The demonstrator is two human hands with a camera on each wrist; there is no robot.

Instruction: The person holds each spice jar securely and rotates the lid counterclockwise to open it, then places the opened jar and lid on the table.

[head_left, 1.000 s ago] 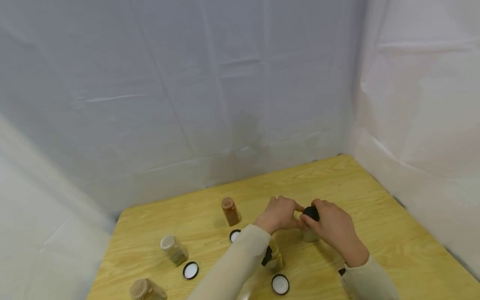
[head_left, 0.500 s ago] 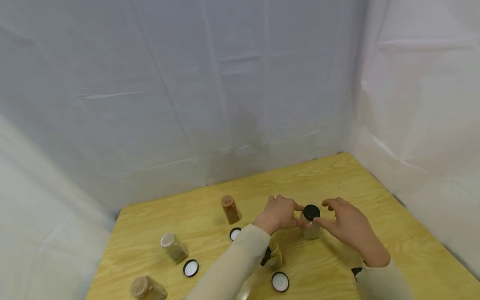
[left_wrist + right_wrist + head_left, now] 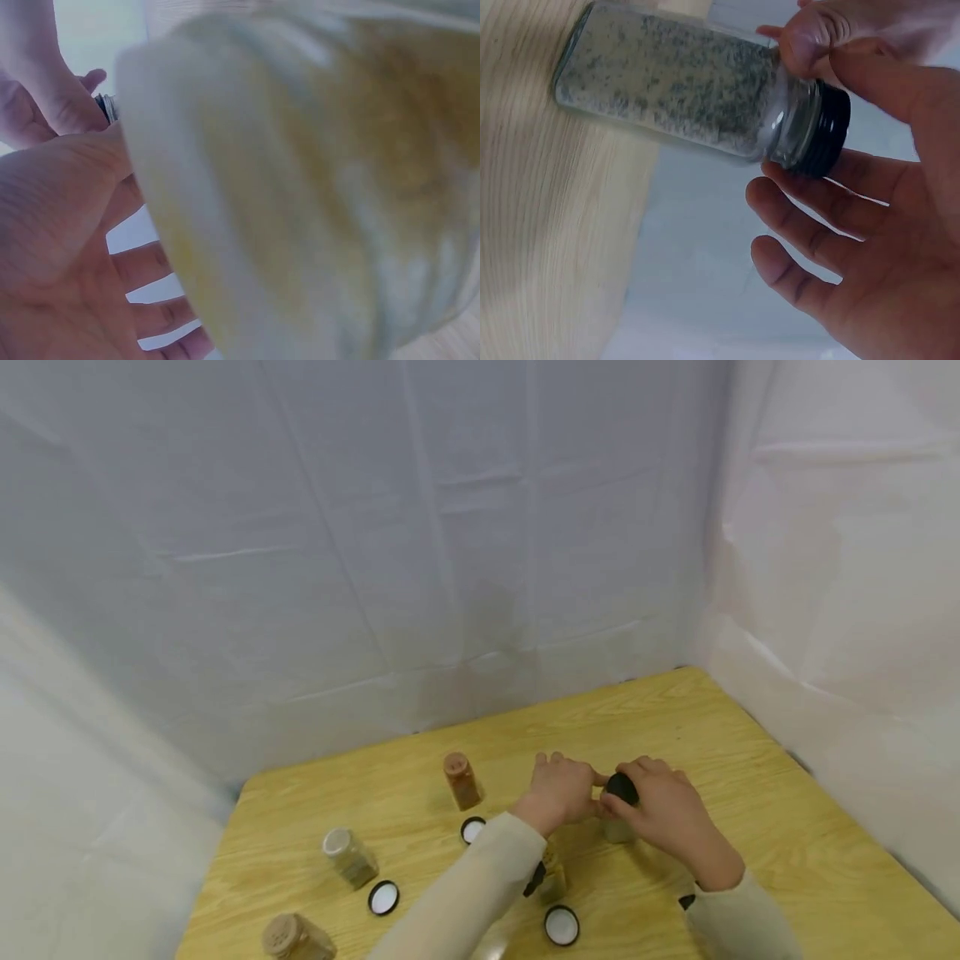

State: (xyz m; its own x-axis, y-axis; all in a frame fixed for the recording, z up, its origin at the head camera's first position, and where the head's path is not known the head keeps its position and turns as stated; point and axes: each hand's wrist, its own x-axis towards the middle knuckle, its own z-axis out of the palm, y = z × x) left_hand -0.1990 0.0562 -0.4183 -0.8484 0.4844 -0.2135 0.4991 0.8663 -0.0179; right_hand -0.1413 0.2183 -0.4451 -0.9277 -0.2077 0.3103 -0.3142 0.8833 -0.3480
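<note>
A glass spice jar (image 3: 667,82) with pale, dark-flecked contents stands on the table (image 3: 720,752). Its black screw lid (image 3: 829,131) is on the neck. My left hand (image 3: 562,789) pinches the jar near its neck between thumb and forefinger, the other fingers extended. From the right, my right hand (image 3: 671,810) grips the lid with thumb and fingers, hiding part of it in the head view. A jar with yellow contents (image 3: 315,187) looms blurred and close in the left wrist view, in front of my left hand's fingers.
Jars without black lids stand about: one yellow (image 3: 553,883) by my left sleeve, one reddish-brown (image 3: 463,785), one greyish-green (image 3: 351,860), one tan (image 3: 296,939). Three black-rimmed lids lie white side up: behind the sleeve (image 3: 472,830), at left (image 3: 384,898), in front (image 3: 562,926).
Half a second ago my right hand was drawn off to the right with thumb and fingers apart. It is now back around the black lid. My left hand and the jar have hardly moved.
</note>
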